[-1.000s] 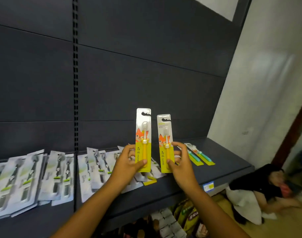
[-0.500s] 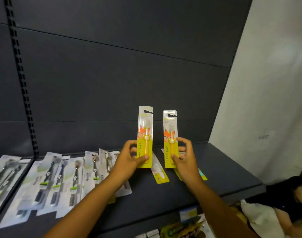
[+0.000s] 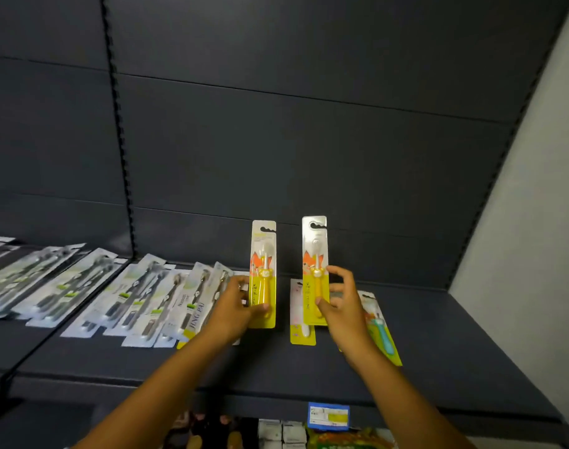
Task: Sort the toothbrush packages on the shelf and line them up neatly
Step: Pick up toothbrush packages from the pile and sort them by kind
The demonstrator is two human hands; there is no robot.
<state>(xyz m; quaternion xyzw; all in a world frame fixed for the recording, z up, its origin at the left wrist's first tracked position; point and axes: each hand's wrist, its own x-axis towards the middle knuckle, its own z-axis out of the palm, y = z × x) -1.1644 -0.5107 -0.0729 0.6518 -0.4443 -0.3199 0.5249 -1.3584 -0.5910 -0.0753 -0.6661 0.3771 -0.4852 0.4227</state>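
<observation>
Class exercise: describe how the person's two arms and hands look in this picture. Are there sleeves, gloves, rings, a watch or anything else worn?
Both forearms are bare up to the lower edge of the picture; no sleeve shows. The left hand and right hand wear no gloves, and no ring, watch or bracelet can be seen on either wrist or the fingers.

Grey toothbrush packages (image 3: 4,280) far left of the hands cut off by the frame edge, print on them blurred, blue-brush package (image 3: 382,328) partly hidden under the right hand (image 3: 344,306), goods (image 3: 286,432) below the shelf (image 3: 276,377) cropped, price label (image 3: 329,415) unreadable
</observation>
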